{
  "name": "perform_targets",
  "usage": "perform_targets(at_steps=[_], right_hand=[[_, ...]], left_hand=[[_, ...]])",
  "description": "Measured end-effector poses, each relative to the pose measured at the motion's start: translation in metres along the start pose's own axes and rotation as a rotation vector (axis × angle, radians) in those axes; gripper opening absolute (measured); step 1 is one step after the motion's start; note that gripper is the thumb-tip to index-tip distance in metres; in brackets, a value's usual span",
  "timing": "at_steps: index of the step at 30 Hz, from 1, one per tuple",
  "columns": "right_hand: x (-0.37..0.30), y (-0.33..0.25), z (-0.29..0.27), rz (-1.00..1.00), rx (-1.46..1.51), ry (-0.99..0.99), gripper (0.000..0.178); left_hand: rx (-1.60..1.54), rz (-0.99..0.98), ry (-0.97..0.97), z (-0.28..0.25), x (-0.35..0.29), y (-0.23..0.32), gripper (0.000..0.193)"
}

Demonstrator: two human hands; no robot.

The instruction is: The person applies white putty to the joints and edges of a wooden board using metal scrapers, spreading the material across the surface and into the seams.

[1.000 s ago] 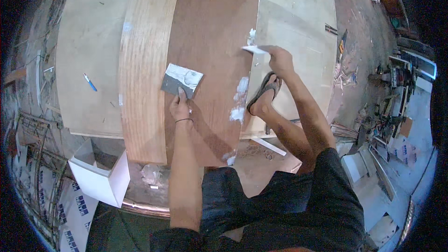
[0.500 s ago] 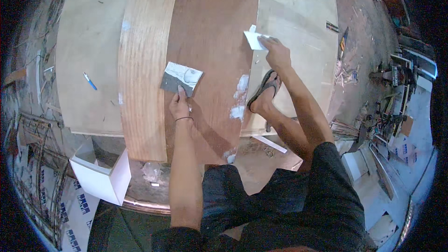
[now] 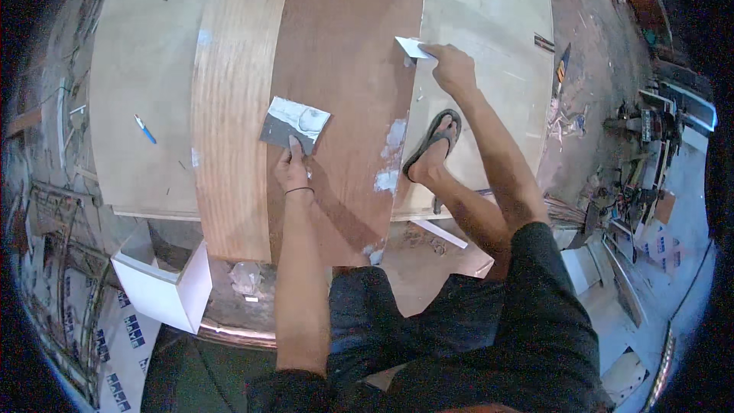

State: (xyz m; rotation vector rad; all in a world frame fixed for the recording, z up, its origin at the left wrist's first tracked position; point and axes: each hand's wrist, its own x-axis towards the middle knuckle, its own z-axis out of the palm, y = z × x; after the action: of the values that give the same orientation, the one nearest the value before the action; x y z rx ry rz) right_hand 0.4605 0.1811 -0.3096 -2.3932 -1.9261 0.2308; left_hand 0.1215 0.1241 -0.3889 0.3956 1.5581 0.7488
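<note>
My left hand (image 3: 293,170) grips a flat dark grey board (image 3: 278,132) by its near edge, thumb on top. White putty (image 3: 297,113) is smeared over the far part of this board. In my right hand (image 3: 453,67) is a thin white rectangular spreader (image 3: 413,48), pinched at its right end. Its blade lies at the right edge of the reddish-brown wood panel (image 3: 344,53); whether it touches the wood I cannot tell. Pale putty patches (image 3: 388,176) mark that same edge nearer to me.
A lighter wood strip (image 3: 237,107) runs along the brown panel's left side. Both lie on a pale plywood sheet (image 3: 138,168) with a blue pen (image 3: 145,129). My sandalled foot (image 3: 436,149) rests on the sheet's right part. A white open box (image 3: 157,287) stands at lower left.
My right hand has moved slightly away from me, carrying the spreader farther along the panel's edge. My left hand and the putty board have barely shifted.
</note>
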Motion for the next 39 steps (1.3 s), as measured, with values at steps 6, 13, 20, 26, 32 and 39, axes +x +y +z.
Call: perform_targets(at_steps=[6,13,20,26,32,39], right_hand=[[-0.007,0.014,-0.005,-0.145,-0.104,-0.173,0.043],[-0.065,-0.01,-0.01,-0.011,0.214,-0.325,0.043],[-0.142,-0.006,0.018,0.609,1.329,-0.136,0.044],[-0.167,-0.043,0.018,0.03,0.296,0.027,0.057],[-0.194,-0.037,0.043,-0.065,-0.083,0.014,0.053],[-0.204,-0.05,0.021,-0.022,0.242,0.006,0.052]], left_hand=[[0.083,0.178,-0.007,0.006,0.003,-0.007,0.031],[0.056,0.145,0.019,-0.004,0.011,-0.008,0.035],[-0.094,0.036,-0.053,0.024,-0.008,0.009,0.035],[-0.053,0.063,0.026,0.007,-0.009,0.013,0.035],[-0.017,0.042,-0.03,0.019,-0.01,0.01,0.038],[-0.037,0.059,0.02,0.003,-0.006,0.009,0.04]])
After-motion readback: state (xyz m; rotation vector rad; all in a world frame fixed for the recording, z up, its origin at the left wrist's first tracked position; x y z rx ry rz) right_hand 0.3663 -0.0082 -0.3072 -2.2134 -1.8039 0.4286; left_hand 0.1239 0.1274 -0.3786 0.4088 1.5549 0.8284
